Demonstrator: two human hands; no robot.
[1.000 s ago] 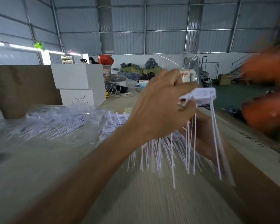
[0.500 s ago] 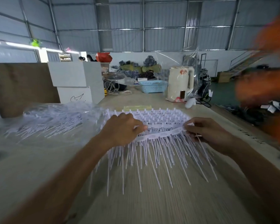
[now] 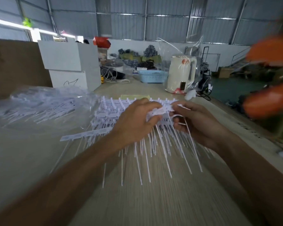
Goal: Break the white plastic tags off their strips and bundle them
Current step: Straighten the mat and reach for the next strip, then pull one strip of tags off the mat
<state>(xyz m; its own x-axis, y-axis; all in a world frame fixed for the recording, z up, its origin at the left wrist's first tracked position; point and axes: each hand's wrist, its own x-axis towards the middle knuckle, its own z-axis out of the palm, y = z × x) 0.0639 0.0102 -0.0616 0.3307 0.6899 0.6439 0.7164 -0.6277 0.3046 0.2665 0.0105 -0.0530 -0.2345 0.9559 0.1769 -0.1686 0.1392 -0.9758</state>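
- Both forearms reach in over the tabletop (image 3: 153, 201) from its near edge.
- Left hand (image 3: 134, 121) curls round a strip of tags (image 3: 160, 110); right hand (image 3: 198, 121) pinches its other end, seemingly one tail.
- More strips (image 3: 114, 110) lie mid-table beneath the hands.
- A bag (image 3: 39, 105) of tags lies toward the left edge.
- Kettle (image 3: 180, 74) and basket (image 3: 152, 76) stand at the far edge.

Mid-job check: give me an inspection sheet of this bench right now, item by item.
Surface: pale wood-grain table.
Job's things: tag strip gripped by both hands; stacked strips behind; one loose strip lying left.
Clutter: clear bag of tags, white boxes, blue basket, white kettle.
Hands: left hand and right hand both grip the strip.
Cables: grey coil beside boxes.
Surroundings: metal-walled warehouse; blurred orange shape right.
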